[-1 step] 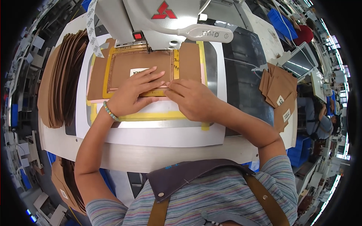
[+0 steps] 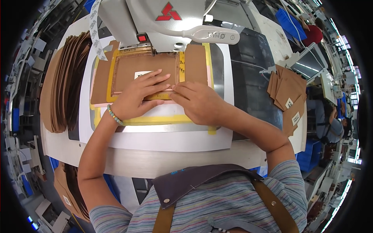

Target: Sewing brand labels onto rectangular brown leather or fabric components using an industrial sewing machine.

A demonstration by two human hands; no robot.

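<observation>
A brown flat panel [image 2: 101, 79] lies on a white sheet under the machine head, with a yellow rectangular frame [image 2: 112, 73] on top of it. Within the frame is brown material [image 2: 155, 64] bearing a small white label [image 2: 138, 74]. My left hand [image 2: 142, 92] lies flat over the frame's near side, fingers stretched out and slightly spread. At the frame's near right corner, my right hand [image 2: 200, 101] has its fingers bent and pressed together, their tips touching the corner. Whatever is under those fingertips is hidden.
A white machine head [image 2: 167, 33] with a red switch [image 2: 142, 37] overhangs the frame's far side. Brown panels [image 2: 62, 81] stand stacked at left; more brown pieces [image 2: 287, 87] lie at right by a small screen [image 2: 309, 62]. Yellow tape [image 2: 163, 119] edges the plate.
</observation>
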